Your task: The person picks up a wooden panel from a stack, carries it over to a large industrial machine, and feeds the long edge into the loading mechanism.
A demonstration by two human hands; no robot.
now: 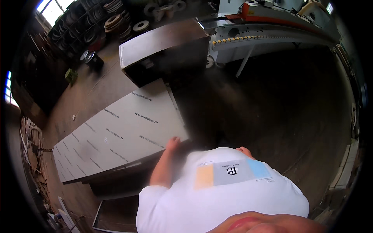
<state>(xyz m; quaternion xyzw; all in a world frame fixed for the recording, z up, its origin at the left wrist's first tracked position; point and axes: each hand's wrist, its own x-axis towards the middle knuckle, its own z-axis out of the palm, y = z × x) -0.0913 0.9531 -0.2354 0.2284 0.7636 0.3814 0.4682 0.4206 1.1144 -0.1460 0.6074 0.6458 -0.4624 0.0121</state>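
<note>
At the near corner of the long pale board, the left hand lies on the top face with its fingers spread flat over the edge, pressing on the sheet rather than closed around it; the bare forearm runs back from the board to the short sleeve of the white shirt. The right hand shows only as a small patch of knuckles above the shirt front, off the board's right end and clear of it; whether it is open or closed cannot be told, nor whether it holds anything. The board lies flat, its long side running away to the left from the hand, and its grey-white face carries rows of short dark printed marks. It rests on a stack of similar sheets, whose lower edges show as a dark band under its near side. Below the board's near side, another flat panel with a pale rim lies on the floor. To the right of the board the dark floor spreads wide. Beyond the board's far end stands a brown box-shaped cabinet with a lighter top. Past the cabinet, to the right of the board's line, a long white and orange machine stretches across. Left of the cabinet, farthest from the board, shelves hold many rolls of tape, near a bright window.
</note>
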